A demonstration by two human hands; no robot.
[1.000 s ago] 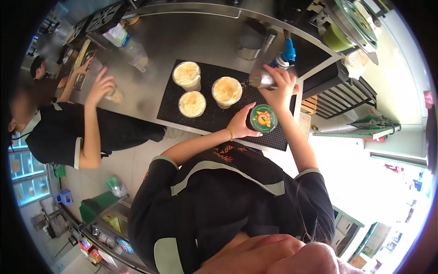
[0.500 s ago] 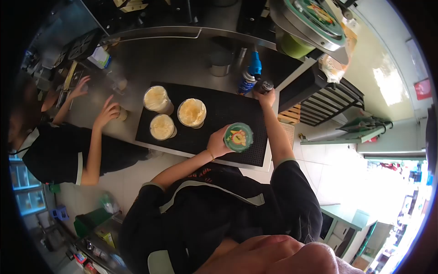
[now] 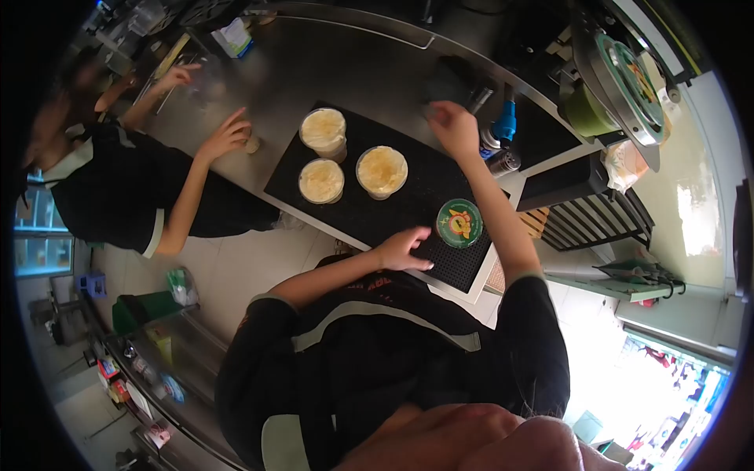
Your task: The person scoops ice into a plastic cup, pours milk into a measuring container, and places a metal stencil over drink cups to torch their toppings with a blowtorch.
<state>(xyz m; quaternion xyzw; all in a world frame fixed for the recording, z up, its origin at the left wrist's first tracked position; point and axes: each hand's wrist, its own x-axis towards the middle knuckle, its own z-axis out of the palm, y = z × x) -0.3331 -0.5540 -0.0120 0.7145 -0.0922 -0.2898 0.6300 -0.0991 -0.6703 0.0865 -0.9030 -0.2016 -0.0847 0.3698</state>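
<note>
My left hand [image 3: 404, 250] rests over the front part of the black mat [image 3: 357, 216], thumb and fingers apart with nothing between them. Just right of it stands a cup with a green printed lid [image 3: 459, 223]. My right hand [image 3: 455, 127] is over the metal counter behind the mat, fingers loosely curled and apart, seemingly holding nothing. A dark metal cup [image 3: 449, 85], blurred, lies just beyond its fingers. Beside my right wrist stand a shaker [image 3: 504, 162] and a blue-handled tool [image 3: 506, 122]. On the mat are three cream-topped cups: one [image 3: 323, 131] behind, one [image 3: 321, 181] at left, one [image 3: 382, 170] at right.
To the left, a co-worker's hand [image 3: 226, 137] is near a small cup [image 3: 252, 144] on the steel counter [image 3: 275, 71]. A machine with a round green-printed top [image 3: 628, 78] stands at the right. Below it is a black slatted rack [image 3: 601, 216].
My left hand has let go of the green-lidded cup, which stands on the mat. My right hand has left the shaker and moved left toward the dark metal cup. The view has turned.
</note>
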